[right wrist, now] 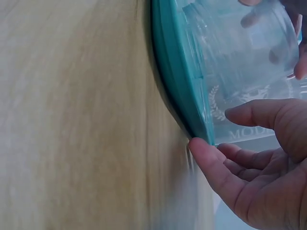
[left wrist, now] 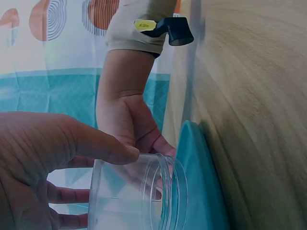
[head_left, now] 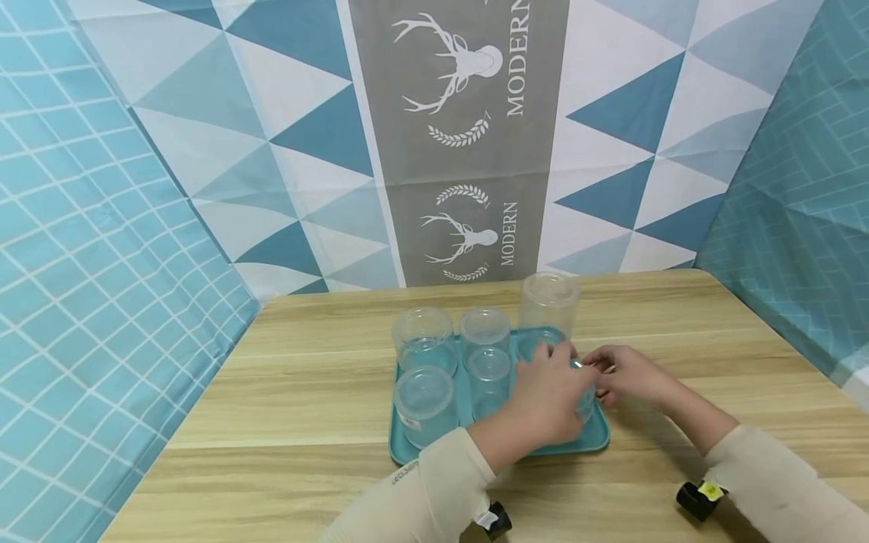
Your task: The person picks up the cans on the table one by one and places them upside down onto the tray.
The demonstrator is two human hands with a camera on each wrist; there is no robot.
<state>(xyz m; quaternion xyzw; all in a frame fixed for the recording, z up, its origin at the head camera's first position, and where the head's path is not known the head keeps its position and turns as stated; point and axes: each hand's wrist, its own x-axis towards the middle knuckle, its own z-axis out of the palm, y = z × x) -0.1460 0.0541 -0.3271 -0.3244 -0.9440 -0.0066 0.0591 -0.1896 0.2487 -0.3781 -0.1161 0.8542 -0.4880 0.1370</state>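
My left hand [head_left: 546, 396] grips a clear plastic jar [left wrist: 127, 196] at the right end of a teal tray [head_left: 566, 446]. In the left wrist view, the thumb lies along one side of the jar and the fingers along the other; its threaded mouth faces the tray. Just to the right, my right hand [head_left: 634, 373] has its fingers loosely bent. The right wrist view shows a fingertip at the tray's rim [right wrist: 194, 115], with the thumb apart from the jar. In the head view the left hand hides much of this jar.
Several other clear jars share the tray: a tall jar [head_left: 550, 298] at the back right, a wide jar [head_left: 426, 403] at the front left, and a small jar [head_left: 489, 373] mid-tray. A wood-grain table [head_left: 292, 422] lies beneath, with patterned cloth [head_left: 326, 136] behind.
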